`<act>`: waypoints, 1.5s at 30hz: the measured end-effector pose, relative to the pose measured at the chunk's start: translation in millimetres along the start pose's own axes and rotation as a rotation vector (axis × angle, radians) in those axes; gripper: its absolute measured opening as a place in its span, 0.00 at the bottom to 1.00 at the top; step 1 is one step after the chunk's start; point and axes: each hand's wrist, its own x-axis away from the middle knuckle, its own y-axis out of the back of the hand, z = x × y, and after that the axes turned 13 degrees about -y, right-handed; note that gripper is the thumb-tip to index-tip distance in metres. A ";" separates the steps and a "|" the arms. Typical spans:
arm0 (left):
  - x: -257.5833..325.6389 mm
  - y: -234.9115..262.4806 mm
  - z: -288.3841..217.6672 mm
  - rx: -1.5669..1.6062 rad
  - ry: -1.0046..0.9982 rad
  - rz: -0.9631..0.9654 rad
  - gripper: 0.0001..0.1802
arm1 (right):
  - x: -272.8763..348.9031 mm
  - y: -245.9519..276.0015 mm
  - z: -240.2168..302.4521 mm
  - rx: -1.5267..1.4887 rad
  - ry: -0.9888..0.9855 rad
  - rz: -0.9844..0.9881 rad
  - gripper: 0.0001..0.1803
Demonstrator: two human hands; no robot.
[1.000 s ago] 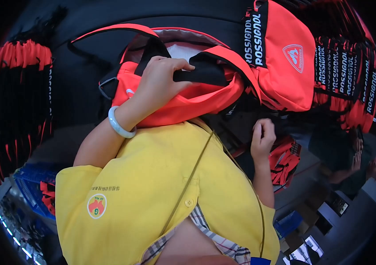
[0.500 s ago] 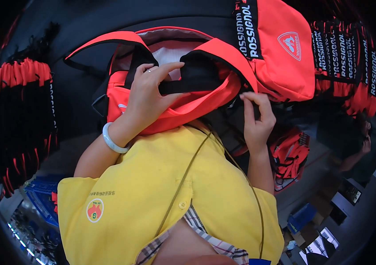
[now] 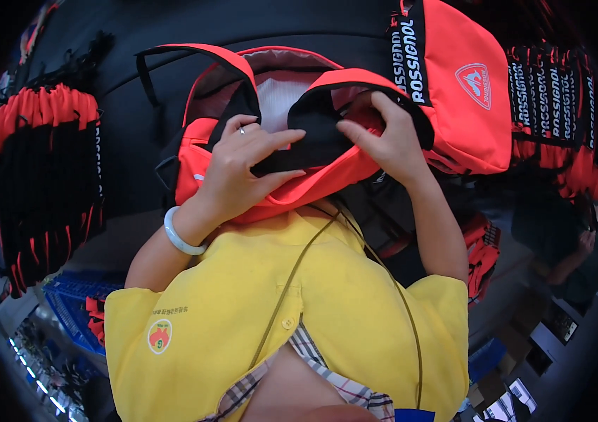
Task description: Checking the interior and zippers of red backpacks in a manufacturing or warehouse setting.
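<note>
A bright red-orange backpack (image 3: 193,172) with black trim lies at my front, its mouth wide and its pale lining showing. Two red shoulder straps with black undersides arch over it. My left hand (image 3: 242,165) rests over the near left part of the mouth, thumb and index finger apart beside the black fabric. Into the loop of the right shoulder strap (image 3: 362,77) reaches my right hand (image 3: 390,137); its thumb touches the black underside. Its fingers curve away from the thumb, with their tips partly hidden by the strap.
Against the backpack's right side lies another red bag (image 3: 464,126) with a black band. Stacked black-and-red pieces (image 3: 559,105) stand beyond it. On the left is a pile of similar pieces (image 3: 46,176), with a blue crate (image 3: 74,309) below. Another person's arm (image 3: 573,260) shows at right.
My right hand has left the edge of the right strap and moved up and left into its loop. My left hand keeps nearly the same place on the backpack.
</note>
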 end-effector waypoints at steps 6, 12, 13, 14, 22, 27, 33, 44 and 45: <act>9.1 17.8 18.8 0.080 0.101 0.028 0.29 | 4.9 12.0 -13.1 0.004 -0.027 0.452 0.31; 16.0 11.9 24.9 0.124 0.099 -0.019 0.30 | 7.4 8.8 0.5 0.170 -0.129 0.708 0.32; 16.2 11.4 24.4 0.124 0.098 -0.013 0.30 | 10.0 4.3 -0.9 0.169 -0.108 0.687 0.32; 16.2 11.1 24.4 0.125 0.103 -0.008 0.30 | 13.3 0.1 -2.1 0.164 -0.109 0.685 0.32; 4.7 18.2 12.7 0.241 0.352 0.060 0.40 | 36.5 -24.1 -13.4 -0.018 -0.107 0.351 0.22; -20.8 23.6 -17.3 -0.039 0.081 0.358 0.39 | 41.8 -21.9 -7.1 -0.101 -0.037 0.368 0.17; -14.8 3.6 -6.5 0.054 0.122 0.257 0.34 | 41.9 -16.2 -12.8 -0.078 0.006 0.378 0.18; -15.0 1.0 -11.5 0.065 0.212 0.209 0.19 | 60.2 -12.4 -8.0 -0.114 0.248 -0.097 0.15; -14.2 0.2 -11.4 0.066 0.211 0.211 0.19 | 57.3 -12.6 -6.4 -0.048 0.294 -0.087 0.13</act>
